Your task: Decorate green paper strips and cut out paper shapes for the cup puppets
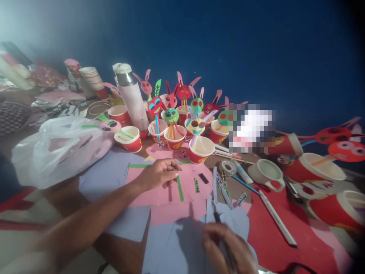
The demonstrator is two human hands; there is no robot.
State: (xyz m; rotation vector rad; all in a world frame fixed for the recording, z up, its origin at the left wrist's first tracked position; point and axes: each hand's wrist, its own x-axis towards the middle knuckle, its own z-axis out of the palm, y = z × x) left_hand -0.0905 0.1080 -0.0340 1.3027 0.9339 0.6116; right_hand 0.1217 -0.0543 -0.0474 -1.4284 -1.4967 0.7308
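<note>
My left hand [164, 173] reaches over a pink paper sheet [162, 217], its thumb and fingers pinched at the upper end of a narrow green paper strip [180, 190]. Closer to me, my right hand [228, 249] is closed around a dark pen [217, 217] with its tip pointing up and away, clear of the strip. Beside the strip lie a short green piece with black marks [196, 185] and a small black piece [203, 178]. Blue-grey paper [128, 224] spreads under and around the pink sheet.
Red paper cups [201, 156] with paper faces on straws stand behind the sheet, near a flask [132, 99]. A white plastic bag [57, 152] lies left. To the right are a tape roll [228, 167], a mug [266, 173], a white cutter-like tool [278, 219] and red paper [288, 243].
</note>
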